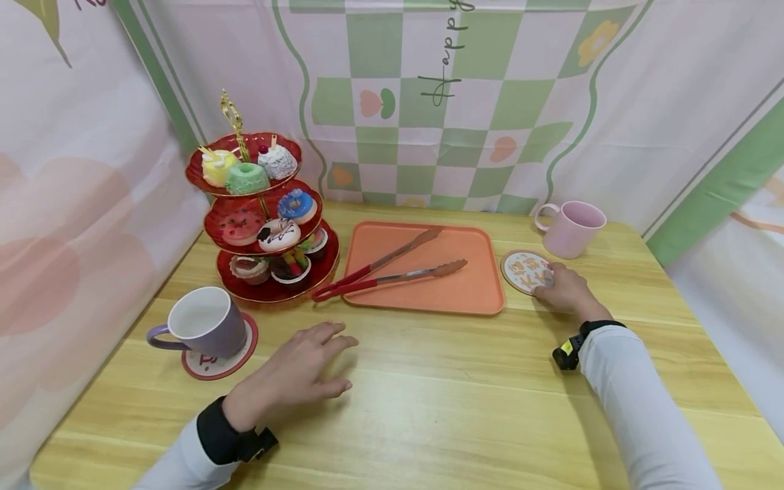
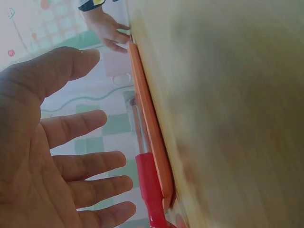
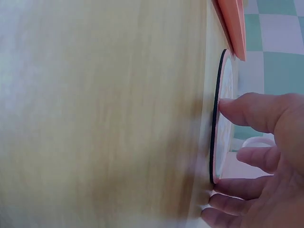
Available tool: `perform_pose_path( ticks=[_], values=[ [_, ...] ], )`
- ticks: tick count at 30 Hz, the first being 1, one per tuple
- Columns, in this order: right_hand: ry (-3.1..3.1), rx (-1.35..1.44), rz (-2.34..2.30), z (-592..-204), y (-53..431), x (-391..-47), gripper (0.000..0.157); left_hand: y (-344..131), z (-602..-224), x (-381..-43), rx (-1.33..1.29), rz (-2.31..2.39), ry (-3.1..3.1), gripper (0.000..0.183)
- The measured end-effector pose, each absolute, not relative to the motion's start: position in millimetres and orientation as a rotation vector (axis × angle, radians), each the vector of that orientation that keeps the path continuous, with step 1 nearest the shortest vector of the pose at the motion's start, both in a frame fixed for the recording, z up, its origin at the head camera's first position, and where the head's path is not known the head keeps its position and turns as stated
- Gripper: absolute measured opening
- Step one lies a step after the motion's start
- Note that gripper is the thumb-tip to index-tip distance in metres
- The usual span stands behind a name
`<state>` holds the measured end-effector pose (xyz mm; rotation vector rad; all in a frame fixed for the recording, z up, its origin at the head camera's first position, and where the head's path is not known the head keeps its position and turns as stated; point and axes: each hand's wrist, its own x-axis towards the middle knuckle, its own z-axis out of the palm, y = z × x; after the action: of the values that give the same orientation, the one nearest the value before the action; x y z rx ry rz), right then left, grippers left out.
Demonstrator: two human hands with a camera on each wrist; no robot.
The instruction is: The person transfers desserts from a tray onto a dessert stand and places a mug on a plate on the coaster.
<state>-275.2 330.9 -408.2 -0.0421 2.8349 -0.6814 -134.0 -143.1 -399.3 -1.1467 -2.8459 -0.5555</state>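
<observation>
My right hand (image 1: 566, 292) is at the right side of a round coaster (image 1: 522, 269) with orange lettering, close to the table. In the right wrist view my thumb lies on the rim of the coaster (image 3: 222, 128), and other fingers touch its edge further along. A pink mug (image 1: 572, 231) stands just behind that hand. My left hand (image 1: 303, 367) hovers over the table with spread fingers and holds nothing. To its left, a purple mug (image 1: 211, 323) sits on a red-rimmed coaster (image 1: 211, 367).
An orange tray (image 1: 429, 299) lies mid-table. Red-handled tongs (image 1: 392, 272) rest across it, their handle end past its left edge. Behind the purple mug rises a red three-tier stand (image 1: 245, 292) with several cakes and doughnuts. Printed cloth (image 1: 429, 88) hangs behind the table.
</observation>
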Motion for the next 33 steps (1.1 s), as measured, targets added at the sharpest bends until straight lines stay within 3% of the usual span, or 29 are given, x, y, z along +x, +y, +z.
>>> perform_pose_path(
  ticks=[10,20,26,30,33],
  values=[
    [2.966,0.056,-0.848,-413,334,-275,0.076,-142,-403,-134,-1.135,-0.581,-2.886,0.055],
    [3.025,0.209,-0.955,-411,325,-274,0.085,-142,-404,-136,-1.14,-0.595,-2.925,0.054],
    [2.807,0.507,-1.244,-408,327,-272,0.064,-141,-405,-136,-1.149,-0.586,-2.927,0.053],
    [2.828,0.492,-1.262,-410,326,-273,0.044,-140,-405,-136,-1.146,-0.576,-2.934,0.054],
    [2.902,0.476,-1.249,-411,324,-272,0.038,-139,-404,-136,-1.145,-0.562,-2.939,0.054]
  ],
)
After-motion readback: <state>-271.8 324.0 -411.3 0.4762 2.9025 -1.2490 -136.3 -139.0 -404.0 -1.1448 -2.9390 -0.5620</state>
